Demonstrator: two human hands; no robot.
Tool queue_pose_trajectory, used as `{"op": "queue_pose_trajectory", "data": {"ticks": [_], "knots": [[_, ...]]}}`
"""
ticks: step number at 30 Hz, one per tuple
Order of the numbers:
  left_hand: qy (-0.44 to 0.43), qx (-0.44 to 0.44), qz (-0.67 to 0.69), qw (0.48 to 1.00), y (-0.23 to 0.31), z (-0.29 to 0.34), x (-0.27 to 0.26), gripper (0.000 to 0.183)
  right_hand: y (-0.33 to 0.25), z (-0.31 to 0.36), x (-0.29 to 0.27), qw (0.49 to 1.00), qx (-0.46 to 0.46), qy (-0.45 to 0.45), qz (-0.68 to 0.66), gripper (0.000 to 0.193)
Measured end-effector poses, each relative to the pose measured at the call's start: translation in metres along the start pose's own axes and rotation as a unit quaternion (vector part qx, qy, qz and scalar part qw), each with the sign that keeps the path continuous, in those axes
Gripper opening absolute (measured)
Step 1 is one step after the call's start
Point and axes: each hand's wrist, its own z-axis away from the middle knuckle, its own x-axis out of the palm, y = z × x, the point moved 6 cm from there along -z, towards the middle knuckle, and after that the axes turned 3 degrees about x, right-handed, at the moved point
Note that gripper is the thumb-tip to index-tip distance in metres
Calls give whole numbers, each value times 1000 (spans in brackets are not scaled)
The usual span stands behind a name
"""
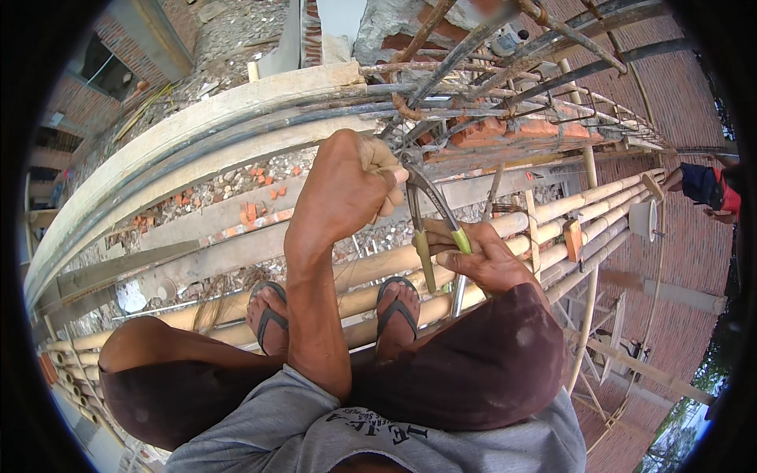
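In my right hand (495, 258) is a pair of pincers (426, 188) with long dark arms and green grips. The fingers close around the grip end, and the two handles stand apart. The pincers' jaws reach up to the crossing steel reinforcing bars (453, 59), right beside my left hand (351, 185). That hand is closed, its fingers curled in at the bar joint. Whatever lies between its fingers is hidden. Rusty bars and grey ones meet just above both hands.
I squat in sandals on bamboo poles (371, 268), with rubble below. A long wooden formwork board (197, 110) runs left. Broken brickwork (505, 132) lies under the bars. A white bucket (643, 219) hangs at the right, and another person (702, 185) is beyond it.
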Motion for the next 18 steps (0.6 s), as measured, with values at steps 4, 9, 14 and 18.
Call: {"op": "queue_pose_trajectory", "data": {"ticks": [4,9,14,18], "knots": [[1,-7,20,1000,0,1,-1,13,-6,-3,2,995,-62,-61,-57,54],[-24,-5,25,999,-3,-1,-2,14,-20,-9,-3,989,-65,42,127,49],[-114,-42,16,992,-26,-7,9,19,-17,-8,-4,989,-54,76,119,44],[-103,36,83,991,-32,-17,34,26,-6,-15,2,991,-49,-31,-118,53]]}}
